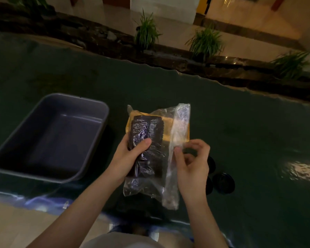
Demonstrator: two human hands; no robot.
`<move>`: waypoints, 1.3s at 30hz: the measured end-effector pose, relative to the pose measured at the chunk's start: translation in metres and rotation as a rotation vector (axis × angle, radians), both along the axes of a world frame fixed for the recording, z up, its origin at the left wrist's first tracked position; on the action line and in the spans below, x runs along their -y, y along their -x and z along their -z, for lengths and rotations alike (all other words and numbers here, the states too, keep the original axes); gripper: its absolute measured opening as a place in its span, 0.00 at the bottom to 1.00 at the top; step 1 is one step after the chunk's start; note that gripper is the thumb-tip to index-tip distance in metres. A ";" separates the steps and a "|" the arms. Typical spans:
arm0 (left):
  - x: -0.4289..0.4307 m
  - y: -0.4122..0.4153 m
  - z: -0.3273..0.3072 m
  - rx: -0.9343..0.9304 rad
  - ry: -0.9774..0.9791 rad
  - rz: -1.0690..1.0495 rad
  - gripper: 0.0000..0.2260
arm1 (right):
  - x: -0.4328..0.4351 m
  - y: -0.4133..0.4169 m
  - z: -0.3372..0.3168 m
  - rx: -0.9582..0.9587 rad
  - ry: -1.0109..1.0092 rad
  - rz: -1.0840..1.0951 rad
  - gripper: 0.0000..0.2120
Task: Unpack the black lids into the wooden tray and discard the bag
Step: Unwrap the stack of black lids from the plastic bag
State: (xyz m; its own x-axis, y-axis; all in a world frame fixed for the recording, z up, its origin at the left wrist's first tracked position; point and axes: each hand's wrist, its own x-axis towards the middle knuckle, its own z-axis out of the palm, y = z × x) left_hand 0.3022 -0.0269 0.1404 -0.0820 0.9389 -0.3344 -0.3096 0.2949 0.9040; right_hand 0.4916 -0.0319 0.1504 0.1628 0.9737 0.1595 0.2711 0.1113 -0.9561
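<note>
My left hand (131,154) grips one clear bag (156,151) holding a stack of black lids (147,140); my right hand (191,161) pinches its edge. One grey bin (48,138), one wooden tray (168,129), two or three loose lids (223,183) on the surface (240,122).

We see the bag (156,153) of lids above the table (240,131). The tub (50,138) sits left of the bag, loose lids (223,183) right.
</note>
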 end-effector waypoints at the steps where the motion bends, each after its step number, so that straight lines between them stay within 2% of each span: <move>1: 0.000 0.000 0.000 -0.040 -0.027 0.003 0.38 | 0.000 0.000 0.000 0.112 -0.048 -0.012 0.13; 3: -0.001 -0.001 -0.001 -0.079 -0.066 0.005 0.37 | 0.000 -0.001 0.000 0.289 -0.104 -0.058 0.05; 4: -0.002 -0.002 -0.001 -0.088 -0.082 0.001 0.37 | -0.001 -0.001 -0.001 0.321 -0.077 -0.084 0.04; 7: -0.006 -0.002 -0.003 -0.090 -0.125 -0.015 0.36 | -0.001 -0.001 -0.005 0.308 0.090 -0.135 0.22; 9: -0.008 -0.001 -0.003 -0.069 -0.125 -0.021 0.35 | -0.002 0.001 -0.008 0.355 0.103 -0.108 0.25; 12: -0.012 0.000 -0.004 -0.062 -0.122 -0.012 0.32 | -0.007 0.001 -0.010 0.407 0.040 -0.056 0.15; 15: -0.014 -0.003 -0.003 -0.048 -0.107 -0.008 0.38 | -0.009 -0.001 -0.011 0.502 -0.094 -0.051 0.04; 18: -0.015 -0.010 -0.003 -0.050 -0.116 0.013 0.39 | -0.009 0.002 -0.012 0.635 -0.189 -0.027 0.03; 23: -0.017 -0.011 -0.002 0.007 -0.100 0.024 0.32 | -0.015 -0.002 -0.014 0.442 -0.121 -0.079 0.06; 26: -0.018 -0.006 -0.001 0.017 -0.096 0.070 0.29 | -0.017 -0.001 -0.013 0.474 -0.159 -0.104 0.03; 28: -0.020 -0.003 0.000 0.039 -0.076 0.070 0.32 | -0.017 -0.003 -0.013 0.465 -0.165 -0.057 0.03; 30: -0.022 0.003 0.002 0.065 -0.041 0.022 0.37 | -0.018 -0.014 -0.011 0.286 -0.089 -0.008 0.04; 33: -0.025 0.015 0.006 0.121 0.006 -0.008 0.43 | -0.019 -0.035 -0.014 -0.401 0.199 -0.131 0.08; 34: -0.025 0.018 0.007 0.135 0.020 0.004 0.43 | -0.018 -0.038 -0.016 -0.560 0.250 -0.179 0.08; 36: -0.026 0.020 0.011 0.163 0.039 0.050 0.43 | -0.017 -0.039 -0.016 -0.633 0.278 -0.224 0.07; 39: -0.029 0.022 0.021 0.186 0.092 0.089 0.44 | -0.018 -0.036 -0.014 -0.516 0.233 -0.210 0.07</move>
State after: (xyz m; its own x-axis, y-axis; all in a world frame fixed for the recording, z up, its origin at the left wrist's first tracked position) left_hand 0.2801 0.0023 0.1195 0.0705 0.9043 -0.4210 -0.4375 0.4074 0.8016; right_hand 0.5276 -0.0136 0.1640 -0.0373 0.9932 -0.1107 -0.2397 -0.1164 -0.9638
